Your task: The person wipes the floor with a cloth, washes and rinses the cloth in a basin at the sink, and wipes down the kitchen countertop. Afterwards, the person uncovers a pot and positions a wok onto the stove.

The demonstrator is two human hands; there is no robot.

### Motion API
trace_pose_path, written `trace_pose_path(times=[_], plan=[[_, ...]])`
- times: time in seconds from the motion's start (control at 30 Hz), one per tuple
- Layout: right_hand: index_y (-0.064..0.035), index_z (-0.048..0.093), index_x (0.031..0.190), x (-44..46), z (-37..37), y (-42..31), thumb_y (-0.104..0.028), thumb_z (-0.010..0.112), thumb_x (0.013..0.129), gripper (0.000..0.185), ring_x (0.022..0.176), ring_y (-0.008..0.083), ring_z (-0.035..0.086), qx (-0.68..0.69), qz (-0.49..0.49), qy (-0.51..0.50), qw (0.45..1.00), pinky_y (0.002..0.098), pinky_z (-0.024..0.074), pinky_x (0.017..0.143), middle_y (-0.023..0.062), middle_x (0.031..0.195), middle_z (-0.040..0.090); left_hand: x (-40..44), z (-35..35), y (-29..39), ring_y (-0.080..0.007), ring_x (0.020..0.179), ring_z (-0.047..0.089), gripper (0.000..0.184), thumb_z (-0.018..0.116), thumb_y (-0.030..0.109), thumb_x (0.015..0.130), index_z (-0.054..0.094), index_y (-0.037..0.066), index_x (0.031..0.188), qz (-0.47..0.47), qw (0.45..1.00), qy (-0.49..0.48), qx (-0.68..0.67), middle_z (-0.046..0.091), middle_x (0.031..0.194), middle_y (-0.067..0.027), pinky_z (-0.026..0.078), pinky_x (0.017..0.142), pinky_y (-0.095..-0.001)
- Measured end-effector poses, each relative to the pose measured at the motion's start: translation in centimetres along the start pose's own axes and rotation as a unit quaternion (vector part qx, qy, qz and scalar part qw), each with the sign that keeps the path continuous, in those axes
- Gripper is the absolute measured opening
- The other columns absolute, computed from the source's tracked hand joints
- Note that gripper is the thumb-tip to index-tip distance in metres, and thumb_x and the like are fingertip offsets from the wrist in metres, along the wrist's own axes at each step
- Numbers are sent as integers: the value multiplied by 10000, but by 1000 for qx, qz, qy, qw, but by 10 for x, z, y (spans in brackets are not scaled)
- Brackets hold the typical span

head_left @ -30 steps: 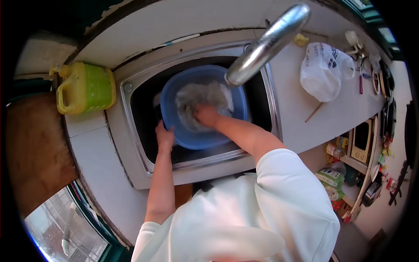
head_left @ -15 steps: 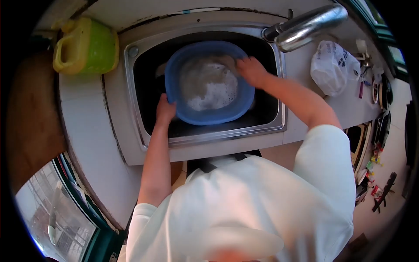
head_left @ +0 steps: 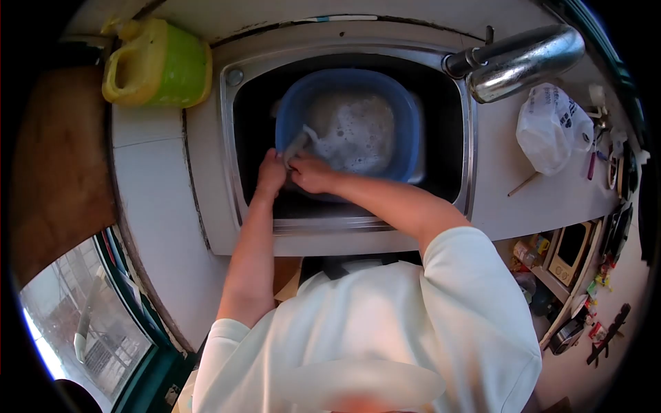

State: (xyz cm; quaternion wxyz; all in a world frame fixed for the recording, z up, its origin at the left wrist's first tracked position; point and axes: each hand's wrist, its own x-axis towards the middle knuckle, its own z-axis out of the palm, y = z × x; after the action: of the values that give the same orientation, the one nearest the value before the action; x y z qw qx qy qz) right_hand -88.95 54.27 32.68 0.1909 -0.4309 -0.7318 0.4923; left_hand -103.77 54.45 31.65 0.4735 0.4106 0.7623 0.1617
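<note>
A blue plastic basin [head_left: 406,131] sits in the sink, holding cloudy water with white suds [head_left: 354,131]. My left hand [head_left: 271,173] is closed on the basin's left rim. Beside it, my right hand [head_left: 311,172] is closed on a wet, greyish cloth [head_left: 297,144] at the inner left wall of the basin. One end of the cloth trails toward the suds. The fingertips of my right hand are partly hidden.
The metal sink [head_left: 470,151] surrounds the basin, with a faucet [head_left: 527,65] at the back right. A yellow-green jug [head_left: 175,65] stands at the back left. A white plastic bag [head_left: 551,131] and a thin stick [head_left: 523,184] lie on the right counter.
My right hand has moved from the basin's right side across to the left rim beside my left hand, and a cloth now shows in it. The whole view has shifted slightly.
</note>
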Motion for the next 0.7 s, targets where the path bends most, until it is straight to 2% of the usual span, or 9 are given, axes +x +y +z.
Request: trace_pose_path(times=[0.07, 0.13, 0.2, 0.3, 0.37, 0.5, 0.57, 0.63, 0.7], plan=[[-62, 605, 874, 16, -8, 24, -181, 489, 761, 201, 953, 329, 507, -177, -124, 60, 974, 466, 400, 799, 159, 989, 532, -15, -6, 17, -226, 656, 603, 161, 435, 184, 894, 497, 47, 954, -32, 998, -16, -43, 594, 815, -120, 483, 484, -327], [-79, 592, 831, 38, -34, 54, -171, 516, 717, 164, 929, 265, 503, -356, -152, 181, 904, 442, 403, 780, 84, 925, 525, -31, -3, 31, -219, 642, 605, 172, 467, 182, 881, 494, 38, 970, -51, 998, -26, -32, 600, 834, -117, 487, 476, -316], [-91, 611, 886, 59, -86, 58, -170, 507, 739, 196, 971, 251, 480, -392, 4, 124, 912, 461, 382, 809, 87, 925, 519, -33, 2, 34, -215, 633, 609, 203, 501, 180, 865, 491, 31, 1003, -52, 998, -37, -24, 606, 856, -117, 489, 465, -304], [-108, 624, 962, 20, -95, 90, -182, 507, 748, 255, 998, 254, 478, -448, 14, 198, 872, 454, 378, 837, 113, 970, 523, -41, 3, 35, -219, 663, 619, 292, 543, 160, 832, 481, 38, 1090, -42, 998, -52, -12, 616, 895, -120, 497, 491, -300], [-112, 614, 1033, -18, -83, 82, -179, 533, 725, 325, 1008, 273, 491, -387, 91, 114, 910, 440, 396, 845, 149, 1038, 521, -48, 1, 59, -231, 735, 630, 376, 556, 129, 806, 468, 58, 1165, -40, 998, -54, -1, 623, 927, -118, 515, 569, -317], [-58, 629, 967, -43, -73, 69, -214, 605, 691, 318, 980, 311, 528, -154, 157, 44, 974, 387, 433, 834, 191, 1089, 520, -55, -8, 56, -267, 871, 613, 543, 502, 58, 766, 391, 105, 1296, 120, 992, -33, -39, 612, 997, -144, 486, 759, -347], [-46, 633, 955, -51, -110, 30, -247, 613, 697, 328, 955, 326, 547, -13, 202, 49, 978, 380, 447, 826, 194, 1077, 540, -85, -22, 101, -299, 929, 599, 603, 482, 40, 742, 362, 125, 1327, 164, 986, -9, -4, 598, 1047, -162, 456, 830, -353], [-39, 635, 962, -74, -156, 7, -293, 606, 717, 354, 936, 341, 563, 141, 246, 85, 955, 385, 457, 821, 181, 1051, 573, -106, -29, 128, -356, 883, 594, 658, 494, 52, 730, 331, 211, 1348, 222, 965, 48, 129, 568, 1077, -209, 476, 791, -378], [-19, 623, 956, -95, -172, 29, -273, 623, 707, 355, 903, 327, 589, -77, 92, 222, 968, 385, 474, 789, 187, 1040, 589, -133, -29, 158, -370, 842, 596, 682, 507, 58, 733, 318, 268, 1353, 245, 938, 81, 231, 539, 1130, -213, 495, 745, -386]])
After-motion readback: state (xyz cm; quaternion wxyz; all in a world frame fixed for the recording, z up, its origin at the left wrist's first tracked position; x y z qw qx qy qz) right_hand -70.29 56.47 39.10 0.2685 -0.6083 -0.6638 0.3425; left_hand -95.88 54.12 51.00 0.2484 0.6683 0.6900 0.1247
